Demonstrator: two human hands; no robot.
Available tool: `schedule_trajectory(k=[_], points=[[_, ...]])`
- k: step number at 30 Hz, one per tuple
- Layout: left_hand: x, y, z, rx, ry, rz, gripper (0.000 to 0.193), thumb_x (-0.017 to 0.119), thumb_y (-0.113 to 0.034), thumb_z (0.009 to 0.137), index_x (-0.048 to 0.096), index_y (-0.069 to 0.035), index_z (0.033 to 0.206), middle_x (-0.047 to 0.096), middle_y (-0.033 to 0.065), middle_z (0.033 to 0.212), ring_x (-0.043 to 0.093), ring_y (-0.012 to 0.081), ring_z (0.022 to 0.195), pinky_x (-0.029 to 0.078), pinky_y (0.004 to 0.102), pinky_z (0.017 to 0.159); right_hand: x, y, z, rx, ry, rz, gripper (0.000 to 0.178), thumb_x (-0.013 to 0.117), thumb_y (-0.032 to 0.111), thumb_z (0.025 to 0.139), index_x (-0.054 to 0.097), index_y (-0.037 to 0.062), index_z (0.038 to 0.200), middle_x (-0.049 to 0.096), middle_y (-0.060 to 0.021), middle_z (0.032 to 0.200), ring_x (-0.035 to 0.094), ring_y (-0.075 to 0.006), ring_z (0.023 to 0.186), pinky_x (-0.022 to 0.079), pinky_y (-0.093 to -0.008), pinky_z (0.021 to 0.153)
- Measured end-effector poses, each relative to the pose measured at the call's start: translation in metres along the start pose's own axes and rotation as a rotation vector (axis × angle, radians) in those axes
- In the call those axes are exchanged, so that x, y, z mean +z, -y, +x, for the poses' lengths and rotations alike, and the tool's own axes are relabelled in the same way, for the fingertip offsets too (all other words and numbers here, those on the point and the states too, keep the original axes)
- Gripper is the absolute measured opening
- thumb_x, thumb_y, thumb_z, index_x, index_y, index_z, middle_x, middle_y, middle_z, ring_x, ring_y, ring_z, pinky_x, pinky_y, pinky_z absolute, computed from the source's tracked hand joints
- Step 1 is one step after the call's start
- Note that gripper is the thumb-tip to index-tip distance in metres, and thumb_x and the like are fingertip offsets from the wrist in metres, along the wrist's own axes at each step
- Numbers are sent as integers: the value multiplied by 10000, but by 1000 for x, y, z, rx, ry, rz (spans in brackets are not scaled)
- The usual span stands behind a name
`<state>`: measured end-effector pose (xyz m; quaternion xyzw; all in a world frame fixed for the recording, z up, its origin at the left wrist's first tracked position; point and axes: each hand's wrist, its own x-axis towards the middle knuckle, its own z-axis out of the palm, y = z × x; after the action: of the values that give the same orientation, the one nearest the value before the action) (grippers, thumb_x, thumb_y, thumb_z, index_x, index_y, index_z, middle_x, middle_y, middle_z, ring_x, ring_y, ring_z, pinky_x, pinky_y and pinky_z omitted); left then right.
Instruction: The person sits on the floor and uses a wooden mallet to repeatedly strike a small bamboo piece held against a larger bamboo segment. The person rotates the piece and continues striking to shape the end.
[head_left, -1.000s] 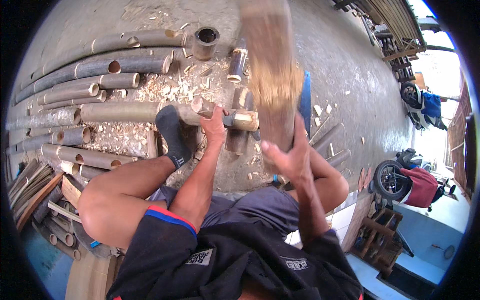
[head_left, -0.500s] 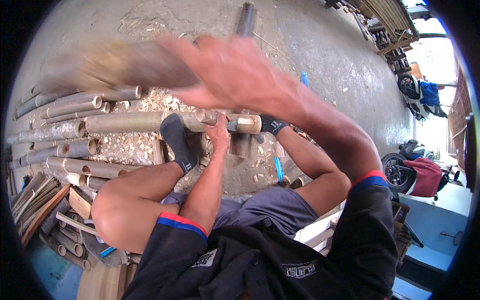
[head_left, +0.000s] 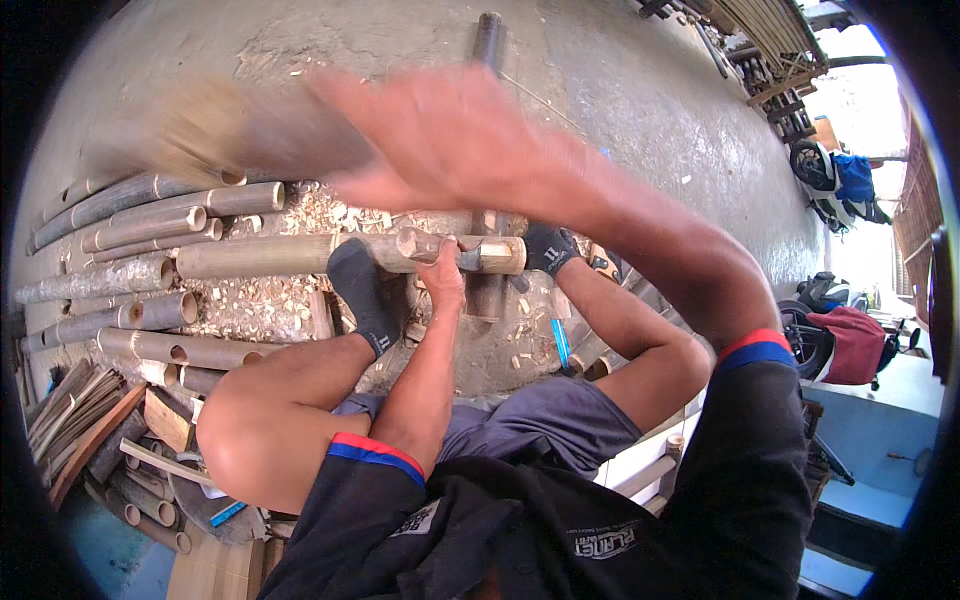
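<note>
A thick bamboo pole (head_left: 260, 257) lies crosswise in front of me, with a pale cut opening near its right end. My left hand (head_left: 441, 275) is closed round a chisel (head_left: 416, 244) whose wooden handle points left and whose metal blade lies at the opening. Raised above the pole, my right hand (head_left: 440, 140) grips a thick wooden mallet (head_left: 250, 125), its head smeared by motion to the left. My left foot (head_left: 358, 290), in a dark sock, rests against the pole, and my right foot (head_left: 546, 249) is by its right end.
Several bamboo poles (head_left: 110, 318) lie to the left, some with round holes. Wood shavings (head_left: 250, 310) cover the floor under the work. A dark pole (head_left: 487, 40) lies beyond my right hand. Split strips (head_left: 75, 415) are stacked lower left; motorbikes (head_left: 830, 330) stand at the right.
My raised right hand and mallet stay in blurred motion, slightly shifted. My left hand keeps its hold on the chisel at the opening. The whole view has shifted a little.
</note>
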<state>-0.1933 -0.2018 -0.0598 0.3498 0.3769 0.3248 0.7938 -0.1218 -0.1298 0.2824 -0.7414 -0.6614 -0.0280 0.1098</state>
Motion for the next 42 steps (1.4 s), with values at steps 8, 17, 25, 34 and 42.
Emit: schedule_trajectory(k=[8, 17, 25, 34, 42], points=[[9, 5, -7, 38, -153, 32, 215, 712, -90, 873, 648, 11, 1051, 686, 55, 1064, 615, 201, 980, 481, 366, 912, 73, -54, -125, 102, 713, -87, 808, 810, 442, 783, 476, -1, 1370, 699, -275, 859, 745, -352, 716, 601, -446, 617], [-8, 19, -1, -8, -32, -35, 335, 715, -109, 902, 633, 12, 1203, 673, 70, 1175, 609, 208, 1059, 460, 355, 984, -33, 21, 22, 57, -370, 297, 696, 760, 438, 766, 508, -4, 1242, 678, -279, 764, 674, -520, 754, 555, -574, 716], [3, 19, 16, -65, -71, -57, 591, 757, -131, 900, 520, 31, 1417, 572, 101, 1428, 535, 230, 1268, 378, 364, 1113, 61, -28, -109, 48, 655, -219, 774, 802, 459, 792, 484, 70, 1380, 688, -234, 810, 734, -378, 703, 579, -468, 567], [-30, 87, 3, -80, -55, -198, 554, 663, -91, 953, 469, 0, 1464, 527, 86, 1480, 489, 224, 1326, 373, 369, 1133, 31, 19, -64, 94, -213, 271, 785, 804, 434, 776, 473, 61, 1383, 681, -239, 821, 711, -434, 709, 566, -488, 584], [-24, 78, 15, -171, 2, -241, 338, 645, -112, 920, 585, 12, 1229, 638, 101, 1195, 611, 235, 1089, 502, 392, 948, 4, -16, -172, 517, 387, 5, 785, 787, 408, 802, 452, 13, 1393, 722, -257, 986, 741, -412, 859, 585, -510, 714]])
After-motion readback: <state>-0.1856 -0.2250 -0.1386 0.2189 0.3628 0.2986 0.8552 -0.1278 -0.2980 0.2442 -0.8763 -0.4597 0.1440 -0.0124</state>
